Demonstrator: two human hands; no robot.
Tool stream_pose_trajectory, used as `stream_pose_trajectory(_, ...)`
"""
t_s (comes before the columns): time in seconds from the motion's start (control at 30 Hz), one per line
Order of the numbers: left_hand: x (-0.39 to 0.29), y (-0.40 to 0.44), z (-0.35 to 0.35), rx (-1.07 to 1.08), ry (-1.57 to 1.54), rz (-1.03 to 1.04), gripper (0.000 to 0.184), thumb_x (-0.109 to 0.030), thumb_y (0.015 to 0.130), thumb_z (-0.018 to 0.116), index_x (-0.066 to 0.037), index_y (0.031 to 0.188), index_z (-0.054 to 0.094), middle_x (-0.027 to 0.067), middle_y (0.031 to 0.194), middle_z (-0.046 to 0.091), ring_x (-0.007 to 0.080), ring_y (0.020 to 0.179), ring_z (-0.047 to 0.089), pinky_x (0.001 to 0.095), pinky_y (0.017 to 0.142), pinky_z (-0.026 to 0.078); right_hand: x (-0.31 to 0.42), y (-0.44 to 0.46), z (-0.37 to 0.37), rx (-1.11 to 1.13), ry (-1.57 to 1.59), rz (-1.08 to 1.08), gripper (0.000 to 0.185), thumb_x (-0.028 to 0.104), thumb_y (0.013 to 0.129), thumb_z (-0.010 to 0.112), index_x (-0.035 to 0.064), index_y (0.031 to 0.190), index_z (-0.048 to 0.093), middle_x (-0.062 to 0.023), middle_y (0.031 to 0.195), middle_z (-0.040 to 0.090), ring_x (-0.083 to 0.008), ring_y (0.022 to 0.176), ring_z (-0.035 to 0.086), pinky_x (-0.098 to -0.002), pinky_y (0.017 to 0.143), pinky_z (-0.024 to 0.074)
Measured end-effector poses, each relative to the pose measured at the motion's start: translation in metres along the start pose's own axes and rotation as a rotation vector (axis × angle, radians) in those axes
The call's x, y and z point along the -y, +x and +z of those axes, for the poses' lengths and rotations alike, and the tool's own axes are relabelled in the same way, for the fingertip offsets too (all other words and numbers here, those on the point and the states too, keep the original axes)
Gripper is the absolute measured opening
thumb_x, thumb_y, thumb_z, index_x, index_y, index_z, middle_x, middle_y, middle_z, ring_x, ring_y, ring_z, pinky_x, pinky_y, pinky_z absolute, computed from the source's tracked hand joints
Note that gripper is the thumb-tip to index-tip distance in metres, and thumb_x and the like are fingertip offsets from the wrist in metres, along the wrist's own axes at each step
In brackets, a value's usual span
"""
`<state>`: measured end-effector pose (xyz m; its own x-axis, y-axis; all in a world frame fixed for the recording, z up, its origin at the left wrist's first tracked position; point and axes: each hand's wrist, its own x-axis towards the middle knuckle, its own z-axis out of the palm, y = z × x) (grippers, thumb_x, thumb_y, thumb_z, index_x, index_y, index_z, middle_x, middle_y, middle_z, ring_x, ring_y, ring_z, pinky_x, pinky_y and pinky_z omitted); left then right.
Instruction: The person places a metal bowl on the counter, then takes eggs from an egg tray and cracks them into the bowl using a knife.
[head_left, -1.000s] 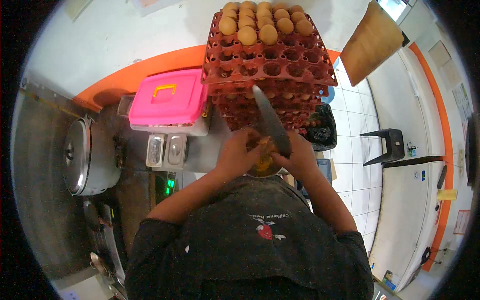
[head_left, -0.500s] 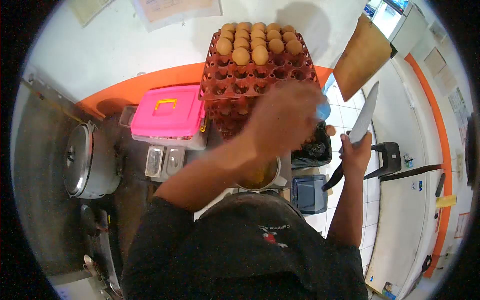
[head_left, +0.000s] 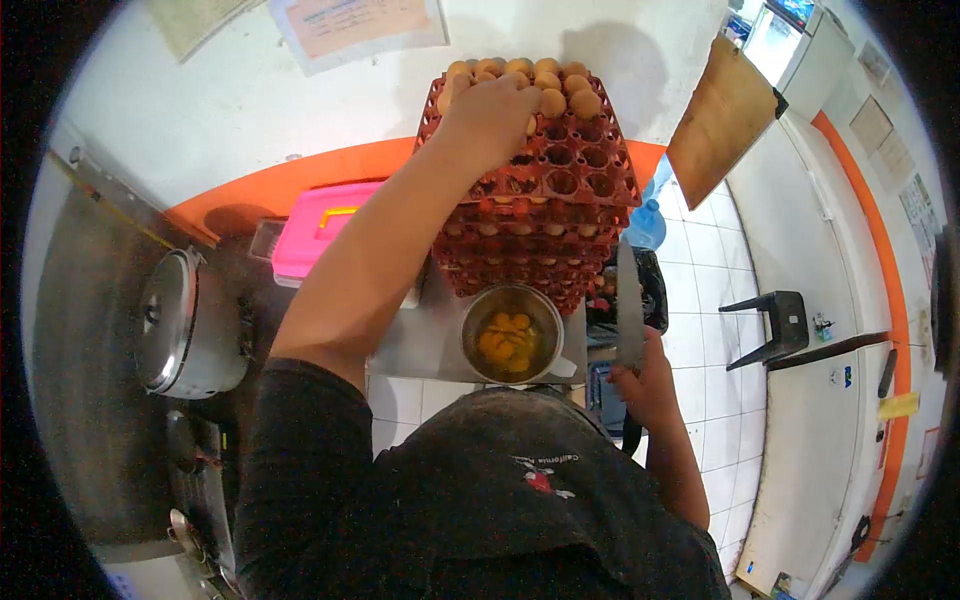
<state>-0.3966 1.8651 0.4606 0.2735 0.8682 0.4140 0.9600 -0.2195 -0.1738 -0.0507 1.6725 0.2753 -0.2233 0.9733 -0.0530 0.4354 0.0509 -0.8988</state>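
My left hand (head_left: 492, 118) reaches over the brown eggs (head_left: 553, 103) in the top red egg tray (head_left: 580, 168). Its fingers are apart and bent down among the eggs, and the palm side is hidden. My right hand (head_left: 650, 380) is closed around the black handle of a large knife (head_left: 629, 305), whose blade points up and away from me. Between my arms, near my body, a metal pot (head_left: 467, 350) holds several cracked eggs with orange yolks (head_left: 507, 341).
More egg trays are stacked beneath the top one. Left of them sit a pink-lidded box (head_left: 300, 235) and a large lidded pot (head_left: 185, 320). A black-lined bin (head_left: 652, 290), a blue water bottle (head_left: 648, 228) and a black stool (head_left: 785, 325) are on the right.
My left hand has moved from above the bin, up and left, onto the eggs. My right hand has lowered the knife inward toward the bin. The pot of yolks is now uncovered.
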Motion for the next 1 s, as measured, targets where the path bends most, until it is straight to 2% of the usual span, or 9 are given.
stream_pose_trajectory(0.07,-0.003,0.003,-0.01,-0.013,0.045,-0.051,0.039,-0.021,0.089,0.076,-0.02,0.127,0.07,0.0073,0.117,0.071,0.028,0.109,0.069,0.0533,0.097,0.045,0.005,-0.001,0.006,0.023,-0.104,-0.105,0.066,0.002,0.087,0.066,0.0037,0.148,0.04,-0.0173,0.105,0.071,-0.032,0.09,0.073,-0.0424,0.074,0.0592)
stream_pose_trajectory(0.23,-0.006,-0.049,-0.046,-0.507,-0.453,0.129,0.052,-0.018,0.083,0.078,-0.013,0.133,0.066,0.0091,0.112,0.071,0.0345,0.107,0.067,0.0527,0.094,0.047,0.055,-0.007,0.017,0.095,-0.351,-0.118,0.066,0.007,0.089,0.069,0.0017,0.149,0.041,-0.0297,0.112,0.072,-0.0488,0.103,0.071,-0.0529,0.084,0.0569)
stream_pose_trajectory(0.3,-0.019,-0.108,-0.06,-0.354,-0.735,0.16,0.056,-0.015,0.085,0.078,-0.008,0.139,0.063,0.0128,0.114,0.071,0.0369,0.11,0.068,0.0504,0.096,0.05,0.068,-0.011,0.023,0.094,-0.352,-0.128,0.061,0.01,0.09,0.069,0.0022,0.145,0.044,-0.0291,0.106,0.072,-0.0499,0.1,0.07,-0.0548,0.085,0.056)
stream_pose_trajectory(0.37,-0.039,-0.167,-0.029,-0.25,-1.009,0.106,0.05,-0.01,0.094,0.074,-0.002,0.141,0.061,0.0146,0.123,0.071,0.0298,0.115,0.069,0.0413,0.101,0.054,0.076,-0.009,0.032,0.121,-0.381,-0.131,0.056,0.012,0.09,0.068,0.0028,0.142,0.048,-0.0283,0.102,0.072,-0.0506,0.097,0.07,-0.0568,0.084,0.055)
stream_pose_trajectory(0.43,-0.073,-0.212,0.002,0.066,-1.731,-0.424,0.045,-0.008,0.1,0.071,0.001,0.143,0.059,0.0145,0.128,0.071,0.0211,0.117,0.069,0.0329,0.105,0.053,0.082,-0.004,0.039,0.193,-0.449,-0.129,0.051,0.014,0.091,0.067,0.0033,0.138,0.051,-0.0274,0.098,0.072,-0.0509,0.094,0.069,-0.0589,0.083,0.0539)
stream_pose_trajectory(0.53,-0.092,-0.237,0.042,0.187,-1.755,-0.781,0.045,-0.009,0.103,0.07,0.0,0.145,0.057,0.0137,0.126,0.071,0.0173,0.113,0.07,0.0295,0.101,0.055,0.073,-0.001,0.056,0.168,-0.506,-0.231,0.045,0.014,0.09,0.066,0.004,0.133,0.056,-0.0264,0.097,0.072,-0.0507,0.091,0.068,-0.0594,0.08,0.0533)
stream_pose_trajectory(0.63,-0.096,-0.242,0.047,0.168,-1.852,-0.889,0.048,-0.012,0.103,0.071,0.001,0.147,0.055,0.0142,0.125,0.072,0.0187,0.11,0.072,0.0306,0.098,0.057,0.085,-0.001,0.061,0.172,-0.556,-0.154,0.044,0.011,0.088,0.065,0.0043,0.132,0.057,-0.0262,0.097,0.072,-0.0498,0.091,0.069,-0.0585,0.08,0.0536)
stream_pose_trajectory(0.83,-0.09,-0.251,0.049,0.19,-1.779,-0.873,0.044,-0.019,0.101,0.074,-0.002,0.14,0.062,0.0123,0.129,0.071,0.0214,0.116,0.068,0.0361,0.103,0.057,0.058,0.006,0.085,0.244,-0.703,-0.22,0.05,0.013,0.089,0.065,0.0012,0.136,0.053,-0.0291,0.099,0.072,-0.0511,0.093,0.069,-0.06,0.083,0.0529)
stream_pose_trajectory(1.0,-0.086,-0.258,0.056,0.208,-1.865,-0.858,0.042,-0.018,0.101,0.075,-0.003,0.138,0.063,0.0116,0.129,0.071,0.0219,0.115,0.068,0.0368,0.104,0.056,0.086,0.005,0.076,0.179,-0.483,-0.104,0.054,0.011,0.091,0.067,-0.0008,0.14,0.049,-0.0298,0.108,0.072,-0.0504,0.1,0.069,-0.0571,0.086,0.0541)
